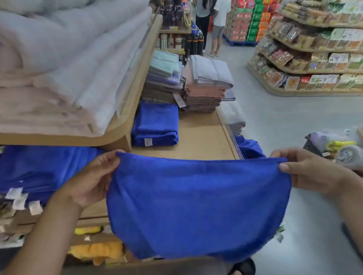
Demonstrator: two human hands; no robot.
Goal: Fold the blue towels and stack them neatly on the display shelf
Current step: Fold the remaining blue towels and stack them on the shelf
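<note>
Two top corners of a blue towel [199, 205] are pinched in my hands, my left hand [90, 183] and my right hand [304, 169] each curled on one end of its upper edge, so the cloth hangs spread between them in front of the wooden display shelf [198, 140]. Beyond my left hand a folded blue stack [155, 124] lies on that shelf, more blue towels [37, 170] sit heaped just left of that hand, and pale towels [61, 60] are piled on the upper shelf [130, 111] above it.

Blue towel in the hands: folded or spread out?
Spread out: left hand and right hand hold the blue towel wide by its top corners.
</note>
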